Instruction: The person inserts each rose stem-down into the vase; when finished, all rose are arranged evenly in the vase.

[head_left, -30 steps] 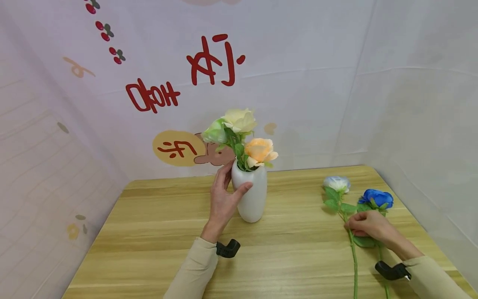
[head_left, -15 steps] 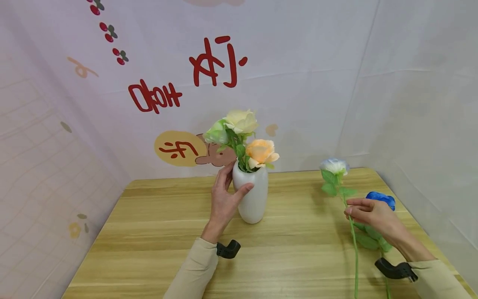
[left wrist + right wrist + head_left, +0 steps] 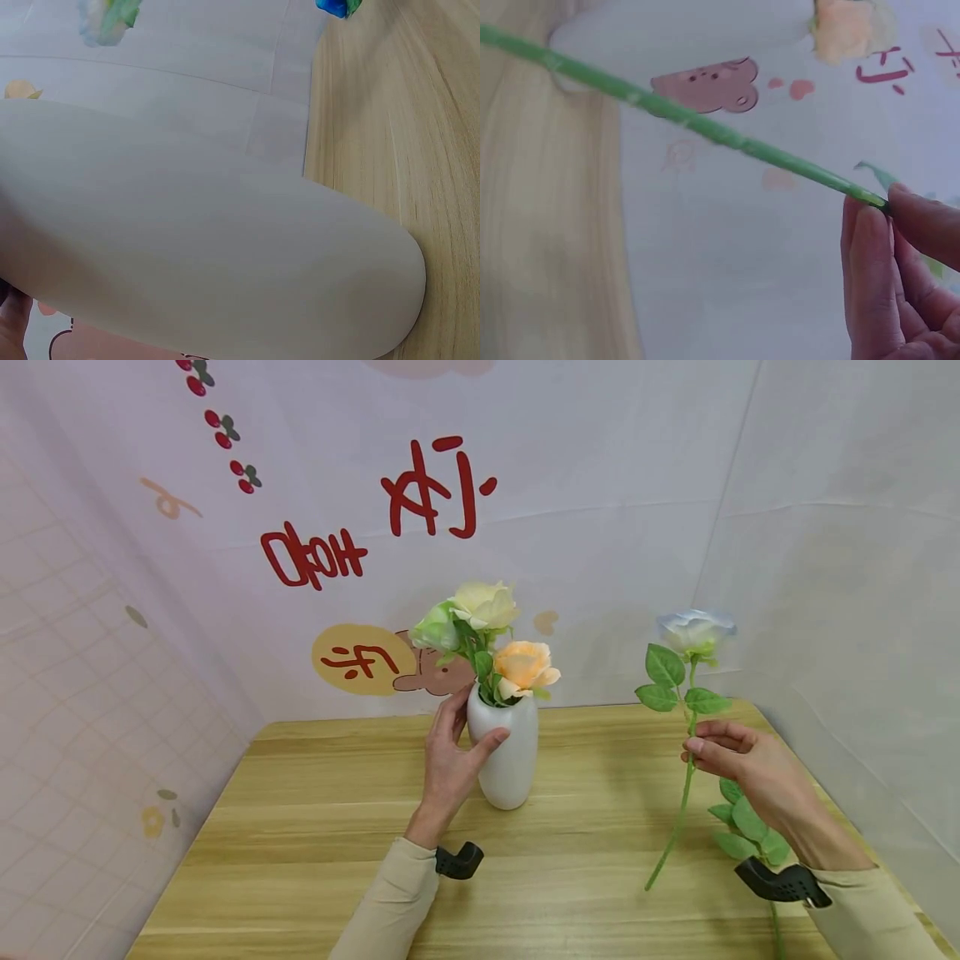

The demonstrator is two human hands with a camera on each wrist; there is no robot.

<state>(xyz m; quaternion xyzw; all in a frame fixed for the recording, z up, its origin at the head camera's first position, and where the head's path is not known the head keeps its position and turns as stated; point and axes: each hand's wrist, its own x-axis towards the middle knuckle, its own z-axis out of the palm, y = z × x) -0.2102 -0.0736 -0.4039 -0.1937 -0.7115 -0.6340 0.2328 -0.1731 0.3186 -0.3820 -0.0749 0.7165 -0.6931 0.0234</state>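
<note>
Left hand (image 3: 450,768) curled round white vase (image 3: 512,764) with three flowers (image 3: 483,606). Right hand (image 3: 757,777) pinching pale-blue flower (image 3: 696,632), well right of left hand; leafy stem (image 3: 748,819) on surface (image 3: 585,877) beneath right hand.

- White vase (image 3: 510,768), toward the tabletop's (image 3: 315,860) far edge, and left hand (image 3: 452,760) obstruct the middle.
- Passage open between vase and held rose (image 3: 695,633).
- Leafy stem (image 3: 748,818) and right hand (image 3: 759,774) obstruct toward right edge.
</note>
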